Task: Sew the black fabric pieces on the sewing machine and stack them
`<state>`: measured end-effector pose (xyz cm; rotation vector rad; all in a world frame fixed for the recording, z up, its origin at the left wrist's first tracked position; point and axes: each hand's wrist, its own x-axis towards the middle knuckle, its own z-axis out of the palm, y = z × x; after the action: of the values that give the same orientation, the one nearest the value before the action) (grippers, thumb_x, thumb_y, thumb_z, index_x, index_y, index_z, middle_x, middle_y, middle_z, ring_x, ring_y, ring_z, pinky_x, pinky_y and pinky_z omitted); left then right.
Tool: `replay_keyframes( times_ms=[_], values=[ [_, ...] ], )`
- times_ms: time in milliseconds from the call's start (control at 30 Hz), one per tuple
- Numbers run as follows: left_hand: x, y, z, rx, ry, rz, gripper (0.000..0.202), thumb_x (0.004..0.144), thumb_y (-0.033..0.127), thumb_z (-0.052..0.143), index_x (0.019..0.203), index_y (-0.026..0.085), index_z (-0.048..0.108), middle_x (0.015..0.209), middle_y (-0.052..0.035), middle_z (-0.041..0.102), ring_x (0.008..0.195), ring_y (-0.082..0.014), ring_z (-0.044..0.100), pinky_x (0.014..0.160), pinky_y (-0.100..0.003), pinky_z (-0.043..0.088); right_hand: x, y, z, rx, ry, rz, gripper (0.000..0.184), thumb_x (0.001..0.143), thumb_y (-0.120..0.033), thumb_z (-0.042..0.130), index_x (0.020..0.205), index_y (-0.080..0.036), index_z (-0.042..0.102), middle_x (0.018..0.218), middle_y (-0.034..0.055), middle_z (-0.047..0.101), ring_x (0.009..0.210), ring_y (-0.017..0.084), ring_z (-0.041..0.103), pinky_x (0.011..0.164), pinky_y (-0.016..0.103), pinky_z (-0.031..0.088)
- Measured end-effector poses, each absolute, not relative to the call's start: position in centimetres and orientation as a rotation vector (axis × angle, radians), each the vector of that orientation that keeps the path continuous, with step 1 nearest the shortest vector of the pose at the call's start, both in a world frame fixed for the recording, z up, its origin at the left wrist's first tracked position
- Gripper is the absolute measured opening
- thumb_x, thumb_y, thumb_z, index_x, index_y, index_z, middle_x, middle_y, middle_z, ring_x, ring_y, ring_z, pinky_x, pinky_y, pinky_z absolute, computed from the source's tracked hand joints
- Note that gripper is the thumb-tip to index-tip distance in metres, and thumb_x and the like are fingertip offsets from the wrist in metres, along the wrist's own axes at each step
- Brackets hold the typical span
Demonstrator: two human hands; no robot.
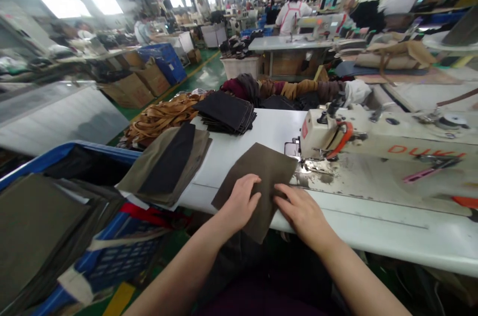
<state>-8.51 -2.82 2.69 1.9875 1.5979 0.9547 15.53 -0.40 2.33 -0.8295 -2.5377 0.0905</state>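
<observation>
A dark olive fabric piece (261, 171) lies on the white sewing table (373, 226), its far corner near the needle of the sewing machine (373, 131). My left hand (241, 201) rests flat on the near left part of the piece, fingers stretched forward. Beside it, my right hand (300, 209) lies on the near right edge, fingers curled inward and pressing the fabric. Both hands touch the same piece, and its near corner hangs over the table's front edge.
A pile of olive and black pieces (168, 164) lies to the left, a black stack (226, 111) and tan straps (160, 119) behind it. A blue crate (108, 261) of fabric stands at lower left. Other workers and tables fill the background.
</observation>
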Motion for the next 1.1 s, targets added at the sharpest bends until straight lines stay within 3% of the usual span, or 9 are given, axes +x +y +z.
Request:
replay_keyframes(
  times_ms=[133,233,333,433,533,667,800,867,1100],
  values=[
    [-12.7,-3.1,3.4,2.13,1.627,0.766,0.046,0.086,0.001,0.039,0.116,0.022,0.068,0.126,-0.0092,0.064,0.123,-0.0226,0.058,0.114,-0.046,0.046,17.0,0.1,1.1,-0.857,-2.317,0.346,0.024,0.103,-0.02,0.05,0.116,-0.021,0.07,0.114,0.0103,0.069,0.102,0.021,0.064,0.092,0.039,0.056],
    [-15.8,-4.2,4.7,2.179,1.465,0.539,0.065,0.084,-0.003,0.034,0.133,0.027,0.063,0.143,-0.0061,0.057,0.134,-0.0192,0.052,0.119,-0.043,0.042,17.9,-0.1,1.2,-0.901,-2.192,0.552,0.023,0.104,-0.025,0.051,0.113,-0.022,0.071,0.108,0.0077,0.072,0.098,0.019,0.066,0.089,0.036,0.056],
    [-17.2,-5.4,5.7,2.187,1.344,0.388,0.068,0.083,0.0,0.046,0.142,0.033,0.057,0.151,-0.0042,0.051,0.143,-0.0197,0.045,0.123,-0.043,0.038,18.5,-0.5,1.8,-1.01,-2.133,0.709,0.025,0.103,-0.027,0.05,0.107,-0.024,0.074,0.105,0.0061,0.073,0.098,0.019,0.068,0.089,0.034,0.056],
    [-17.0,-5.7,6.0,2.181,1.329,0.452,0.053,0.083,0.009,0.06,0.131,0.031,0.066,0.141,-0.0057,0.061,0.14,-0.0232,0.048,0.121,-0.045,0.039,18.9,-0.8,2.4,-1.082,-2.079,0.856,0.027,0.1,-0.03,0.05,0.105,-0.024,0.076,0.106,0.0058,0.074,0.098,0.02,0.069,0.091,0.034,0.056],
    [-15.9,-5.4,6.0,2.141,1.374,0.608,0.018,0.094,0.023,0.058,0.101,0.027,0.074,0.108,-0.0064,0.073,0.125,-0.0246,0.059,0.114,-0.044,0.045,19.4,-1.1,2.8,-1.093,-2.04,0.982,0.028,0.099,-0.032,0.051,0.104,-0.024,0.077,0.106,0.0061,0.073,0.098,0.019,0.068,0.089,0.032,0.055],
    [-14.4,-4.9,5.4,1.999,1.558,0.665,0.024,0.101,0.04,0.049,0.098,0.025,0.069,0.101,-0.007,0.071,0.101,-0.0235,0.066,0.094,-0.036,0.053,20.2,-1.4,3.1,-1.187,-2.049,1.089,0.027,0.099,-0.036,0.052,0.09,-0.023,0.074,0.091,0.0032,0.069,0.085,0.017,0.064,0.077,0.026,0.05],
    [-13.2,-4.0,3.6,1.963,1.776,0.718,0.028,0.102,0.043,0.044,0.092,0.024,0.062,0.089,-0.0057,0.066,0.083,-0.023,0.064,0.078,-0.032,0.05,19.9,-1.6,3.1,-1.429,-2.039,1.011,0.039,0.095,-0.046,0.056,0.066,-0.02,0.053,0.063,-0.0025,0.05,0.061,0.014,0.049,0.06,0.024,0.037],
    [-12.6,-3.3,2.8,1.991,1.858,0.72,0.026,0.103,0.041,0.044,0.089,0.025,0.059,0.087,-0.0057,0.065,0.082,-0.0236,0.064,0.077,-0.033,0.048,19.4,-1.5,3.1,-1.541,-2.034,0.948,0.042,0.096,-0.049,0.054,0.065,-0.02,0.049,0.06,-0.0031,0.047,0.059,0.014,0.047,0.06,0.025,0.034],
    [-10.9,-1.5,3.3,1.99,2.082,0.329,0.02,0.104,0.037,0.047,0.091,0.026,0.056,0.083,-0.0057,0.067,0.077,-0.0237,0.066,0.069,-0.031,0.044,18.4,-1.6,2.7,-1.722,-2.085,0.748,0.041,0.101,-0.052,0.041,0.075,-0.023,0.056,0.068,0.0001,0.059,0.063,0.018,0.054,0.062,0.027,0.032]
  ],
)
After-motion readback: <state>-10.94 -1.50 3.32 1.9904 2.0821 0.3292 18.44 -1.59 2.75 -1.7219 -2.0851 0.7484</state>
